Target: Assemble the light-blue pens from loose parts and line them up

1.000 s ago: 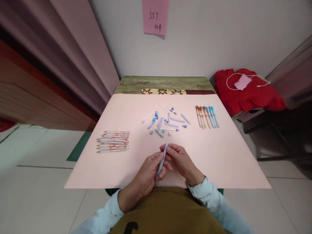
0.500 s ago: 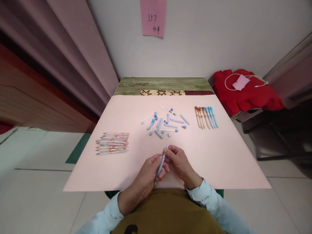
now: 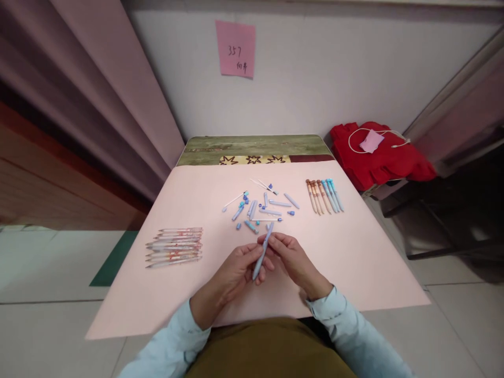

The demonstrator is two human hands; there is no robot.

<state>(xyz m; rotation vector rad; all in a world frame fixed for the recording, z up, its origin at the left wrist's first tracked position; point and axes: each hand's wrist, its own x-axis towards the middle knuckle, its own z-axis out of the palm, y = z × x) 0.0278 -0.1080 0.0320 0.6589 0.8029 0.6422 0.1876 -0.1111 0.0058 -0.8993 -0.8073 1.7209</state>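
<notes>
A light blue pen [image 3: 263, 252] is held between both hands above the near middle of the pink sheet [image 3: 354, 252]. My left hand [image 3: 232, 273] grips its lower barrel, fingers closed round it. My right hand [image 3: 291, 257] pinches the upper part near the tip. Just beyond the hands lies a scatter of blue pen parts [image 3: 260, 207]: barrels, caps, thin refills and small pieces.
A row of finished pens [image 3: 325, 195], brown and blue, lies at the far right of the sheet. A stack of white patterned pens [image 3: 175, 244] sits at the left. A red cloth with a cable [image 3: 374, 152] rests on a seat to the right. A pink note [image 3: 235, 48] hangs on the wall.
The head view has tilted, so the table sits lower and nearer in frame. Both hands still hold the pen, which is now lifted a little, with its tip more exposed.
</notes>
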